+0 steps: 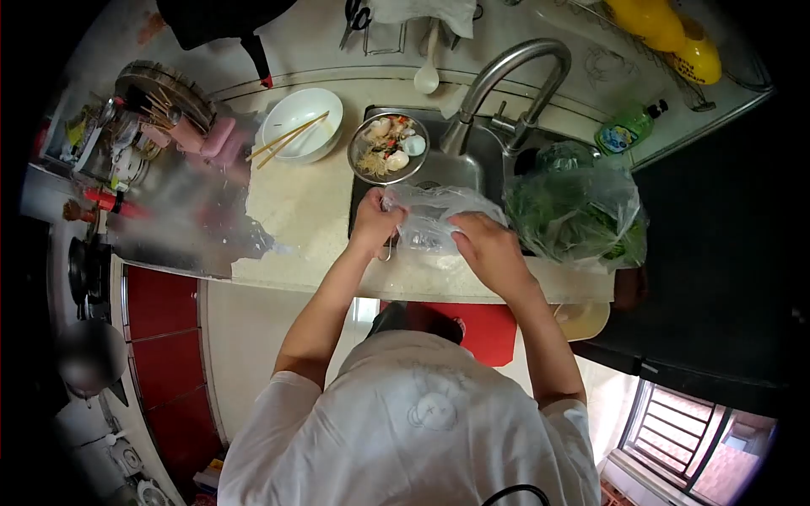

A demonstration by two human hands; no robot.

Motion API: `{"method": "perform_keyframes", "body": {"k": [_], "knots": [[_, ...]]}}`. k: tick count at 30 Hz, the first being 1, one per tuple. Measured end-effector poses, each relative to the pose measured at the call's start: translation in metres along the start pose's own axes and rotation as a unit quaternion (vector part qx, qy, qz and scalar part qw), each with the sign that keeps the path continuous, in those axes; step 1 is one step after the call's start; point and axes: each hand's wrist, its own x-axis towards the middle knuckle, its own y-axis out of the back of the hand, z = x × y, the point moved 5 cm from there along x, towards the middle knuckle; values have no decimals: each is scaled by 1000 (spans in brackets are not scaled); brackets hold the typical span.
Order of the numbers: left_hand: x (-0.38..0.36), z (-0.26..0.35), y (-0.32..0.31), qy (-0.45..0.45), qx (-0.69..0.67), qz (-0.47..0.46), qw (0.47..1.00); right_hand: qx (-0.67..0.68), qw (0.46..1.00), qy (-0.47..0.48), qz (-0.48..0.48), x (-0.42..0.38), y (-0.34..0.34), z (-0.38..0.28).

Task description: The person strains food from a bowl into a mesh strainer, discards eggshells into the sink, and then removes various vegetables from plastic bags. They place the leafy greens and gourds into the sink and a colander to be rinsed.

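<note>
Clear plastic bag [434, 205] film bunches between the hands, over the sink's front edge: the left hand [375, 226] clamps one side, the right hand [494, 253] the other. Thin film slips and clings, so a light, even pull apart from both sides suits it, well clear of the strainer of food [390, 152] just behind and the bagged greens [574, 211] to the right.

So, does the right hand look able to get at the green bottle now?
Probably not straight across: the right hand is on the clear plastic bag, and the bag of greens lies between it and the green bottle.
</note>
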Motion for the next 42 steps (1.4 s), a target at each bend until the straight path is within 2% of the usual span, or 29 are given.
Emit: {"method": "perform_keyframes", "body": {"k": [3,6,7,10,13,16,19,22,23,24,25,26,27,31,33,34,36,37,38,40,42], "knots": [[-7,6,0,3,10,-20,1000,-183,965,78,170,34,48,-54],[-9,8,-1,-4,22,-29,999,-282,946,17,158,52,22,-17],[-10,10,0,-5,21,-40,999,-127,983,-123,-39,46,-6,18],[-8,14,16,-1,17,-58,998,30,982,-183,-49,30,-39,62],[-15,26,41,31,28,-38,998,-148,950,-273,-35,20,-40,106],[-32,42,67,23,34,-76,996,-207,940,-272,4,30,-55,116],[-59,60,66,59,60,-137,987,-237,922,-306,-30,65,-82,116],[-68,57,63,68,47,-208,975,-72,950,-300,41,86,-91,100],[-70,56,62,77,43,-221,971,-5,968,-252,19,94,-123,140],[-71,53,61,85,38,-233,968,181,932,-313,26,92,-124,140],[-70,47,61,105,34,-238,965,359,861,-360,30,89,-127,138],[-68,41,61,114,26,-247,962,522,755,-395,30,87,-131,134],[-66,33,61,124,19,-255,959,490,783,-381,29,88,-132,145],[-61,19,60,162,51,-251,953,371,886,-277,6,97,-71,93],[-55,18,57,166,69,-241,954,176,974,-112,83,99,-64,70],[-51,16,54,165,69,-233,956,73,990,-25,118,96,-63,50],[-43,13,44,154,61,-225,960,-72,997,2,28,79,-81,21],[-38,12,36,145,52,-226,962,-56,995,59,58,73,-82,-2],[-35,12,29,136,44,-226,963,-76,995,59,20,64,-93,-10],[-29,12,16,120,50,-252,959,-25,997,70,2,56,-91,-27],[-26,8,8,124,41,-275,953,68,997,21,8,53,-81,-20]]}}
